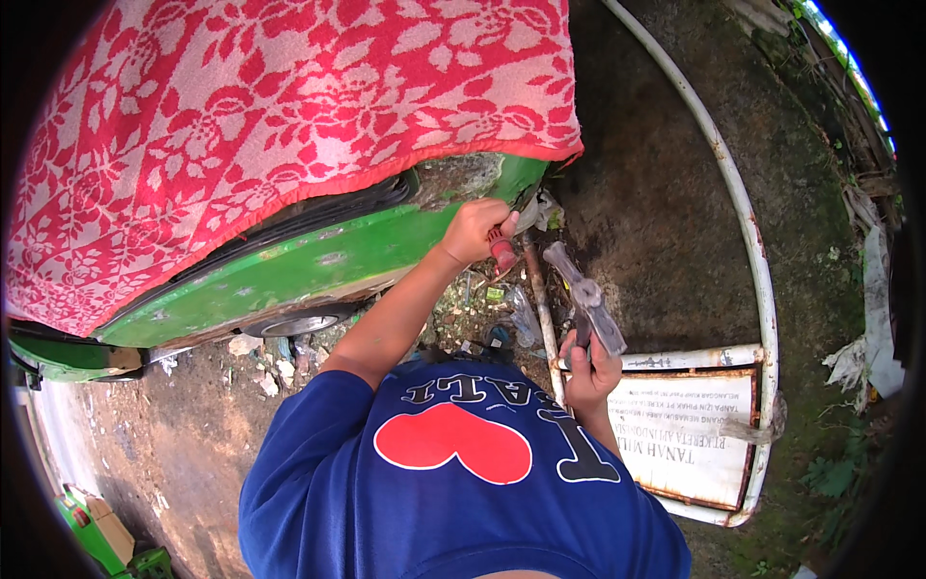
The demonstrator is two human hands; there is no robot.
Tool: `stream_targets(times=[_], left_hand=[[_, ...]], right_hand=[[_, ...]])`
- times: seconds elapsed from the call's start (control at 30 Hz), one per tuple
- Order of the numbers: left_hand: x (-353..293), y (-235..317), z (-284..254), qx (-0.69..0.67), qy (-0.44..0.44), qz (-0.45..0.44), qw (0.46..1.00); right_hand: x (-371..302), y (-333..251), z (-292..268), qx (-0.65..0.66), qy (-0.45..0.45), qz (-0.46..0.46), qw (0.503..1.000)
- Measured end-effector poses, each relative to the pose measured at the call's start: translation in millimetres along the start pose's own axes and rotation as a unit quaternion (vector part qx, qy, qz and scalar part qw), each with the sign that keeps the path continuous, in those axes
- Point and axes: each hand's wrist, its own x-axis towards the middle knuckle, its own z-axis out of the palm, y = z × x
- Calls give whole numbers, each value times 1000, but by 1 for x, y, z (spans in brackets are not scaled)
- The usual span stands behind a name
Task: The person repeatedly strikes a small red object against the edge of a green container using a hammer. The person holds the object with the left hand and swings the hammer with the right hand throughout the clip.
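Observation:
My left hand (475, 232) is closed round a red-handled tool (503, 253) beside the corner of a green car body (347, 246). The rounded handle end sticks out of the fist; its working end is hard to make out, so I cannot tell its exact kind. Lower and to the right, my right hand (593, 372) grips the dark handle of a hammer (586, 292). Its worn grey metal head is raised, apart from the red-handled tool. Near the left hand the car's paint is worn away in a bare, rough patch (458, 180).
A red and whitish floral cloth (318, 96) covers the car's top. To the right stands a rusty white pipe frame (719, 145) with a white signboard (675, 434). Rubble and litter (453, 314) lie below the car, by a wheel (301, 323). Green-and-tan objects (101, 531) sit lower left.

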Motion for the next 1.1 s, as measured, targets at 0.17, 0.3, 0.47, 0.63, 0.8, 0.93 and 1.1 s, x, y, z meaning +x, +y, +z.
stream_targets(times=[0.17, 0.3, 0.47, 0.63, 0.8, 0.93, 1.1], left_hand=[[-10, -17, 5, 15, 16, -56, 998], [-38, -26, -2, -18, -39, -10, 999], [-30, -16, -3, -9, -28, 41, 999], [-25, -13, -7, -8, -21, 64, 998], [-23, -11, -7, 10, -32, 54, 998], [-21, -11, -6, -2, -21, 66, 998], [-20, -10, -7, 5, -21, 70, 997]], right_hand=[[18, -8, 4, -174, -141, 46, 973], [-1, 1, 1, -77, -52, 46, 995], [-3, 7, -7, -24, -14, 131, 991], [0, 3, -4, 10, 7, 161, 987], [-2, 3, -2, 16, 16, 177, 984], [-1, 1, -3, 16, 10, 188, 982], [-2, -1, -2, 17, 2, 201, 980]])
